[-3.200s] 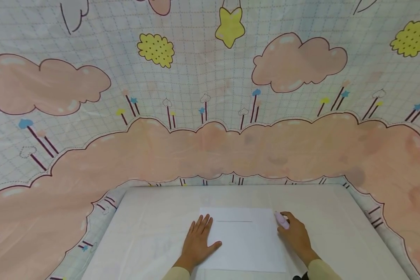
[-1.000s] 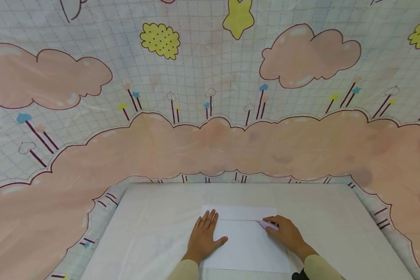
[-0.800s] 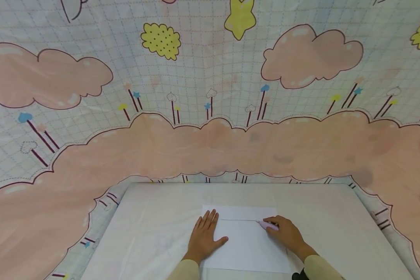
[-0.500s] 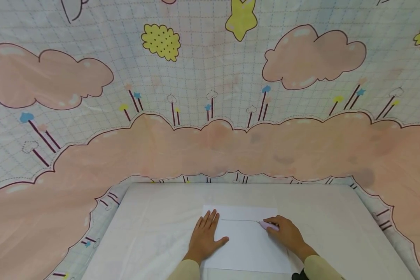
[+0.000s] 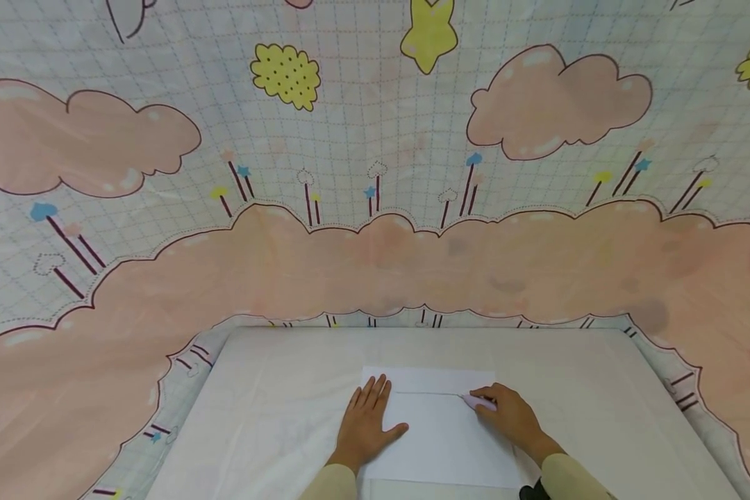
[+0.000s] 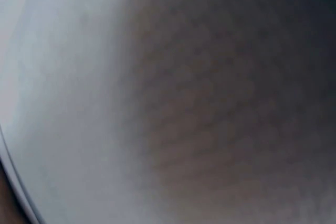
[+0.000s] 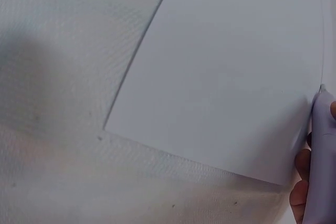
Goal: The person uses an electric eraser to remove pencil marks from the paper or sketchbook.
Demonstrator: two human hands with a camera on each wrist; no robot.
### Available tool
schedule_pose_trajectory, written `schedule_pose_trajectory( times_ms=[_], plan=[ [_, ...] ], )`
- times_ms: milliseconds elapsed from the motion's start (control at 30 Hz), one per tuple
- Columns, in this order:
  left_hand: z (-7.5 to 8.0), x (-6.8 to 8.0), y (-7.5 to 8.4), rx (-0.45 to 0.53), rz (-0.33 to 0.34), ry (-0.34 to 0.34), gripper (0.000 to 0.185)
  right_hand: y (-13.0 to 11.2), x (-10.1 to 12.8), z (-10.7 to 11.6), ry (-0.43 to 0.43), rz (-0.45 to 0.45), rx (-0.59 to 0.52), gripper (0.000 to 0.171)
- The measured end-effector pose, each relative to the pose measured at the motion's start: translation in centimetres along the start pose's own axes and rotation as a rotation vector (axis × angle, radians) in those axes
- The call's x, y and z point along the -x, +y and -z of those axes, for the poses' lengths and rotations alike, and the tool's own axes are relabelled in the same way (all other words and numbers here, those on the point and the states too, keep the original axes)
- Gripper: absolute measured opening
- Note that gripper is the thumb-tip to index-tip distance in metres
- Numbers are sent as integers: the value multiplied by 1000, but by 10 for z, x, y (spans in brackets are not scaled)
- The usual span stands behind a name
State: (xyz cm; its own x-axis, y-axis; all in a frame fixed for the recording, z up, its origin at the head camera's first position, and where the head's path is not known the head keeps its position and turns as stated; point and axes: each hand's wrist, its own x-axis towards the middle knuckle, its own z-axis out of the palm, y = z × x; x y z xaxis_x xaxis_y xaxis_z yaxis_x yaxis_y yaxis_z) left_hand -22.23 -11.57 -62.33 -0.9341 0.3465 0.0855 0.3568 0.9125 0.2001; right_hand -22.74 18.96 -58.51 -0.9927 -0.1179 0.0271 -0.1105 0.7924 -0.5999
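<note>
Since 3.2 s ago: right hand [image 5: 514, 419] has come in from the sheet's right edge onto the sheet, pen tip now at the right end of the drawn line; nothing visibly shifted over the last second.

Backdrop [image 5: 375, 173]: big fabric sheet, pale grid print with pink clouds, yellow star, yellow dotted blobs, slightly wrinkled, curving down round the table.

Table [image 5: 275, 410]: flat rectangle, white cover; right wrist view shows a fine woven texture with a few small dark specks.

Paper [image 5: 437, 444]: plain white rectangular sheet, smooth and matte, lying flat at the near middle of the table between the two hands. One thin straight dark line [image 5: 426, 393] runs across near its far edge.

Left hand [image 5: 364, 425]: palm down, flat on the sheet's left edge, fingers straight and close together, thumb spread out to the side, pressing the paper. Pale sleeve at the wrist. Left wrist view is a blur, nothing readable.

Right hand: fingers curled, pinching the pen [image 5: 477, 401]. Same pale sleeve.

Pen: short, smooth, pale lilac plastic barrel, rounded, tapering to a fine point. Tip rests on the paper at the line's right end; in the right wrist view the barrel [image 7: 320, 145] lies along the sheet's edge with fingertips [image 7: 302, 163] beside it.
</note>
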Motion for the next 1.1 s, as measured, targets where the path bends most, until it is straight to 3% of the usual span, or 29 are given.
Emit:
schedule_pose_trajectory(
  times_ms=[833,1100],
  plan=[
    [-1,2,2,-2,20,-9,93,4,-1,-3,17,16,5,25],
    [-1,2,3,1,8,23,93,7,-2,-2,13,15,-2,24]
  ],
)
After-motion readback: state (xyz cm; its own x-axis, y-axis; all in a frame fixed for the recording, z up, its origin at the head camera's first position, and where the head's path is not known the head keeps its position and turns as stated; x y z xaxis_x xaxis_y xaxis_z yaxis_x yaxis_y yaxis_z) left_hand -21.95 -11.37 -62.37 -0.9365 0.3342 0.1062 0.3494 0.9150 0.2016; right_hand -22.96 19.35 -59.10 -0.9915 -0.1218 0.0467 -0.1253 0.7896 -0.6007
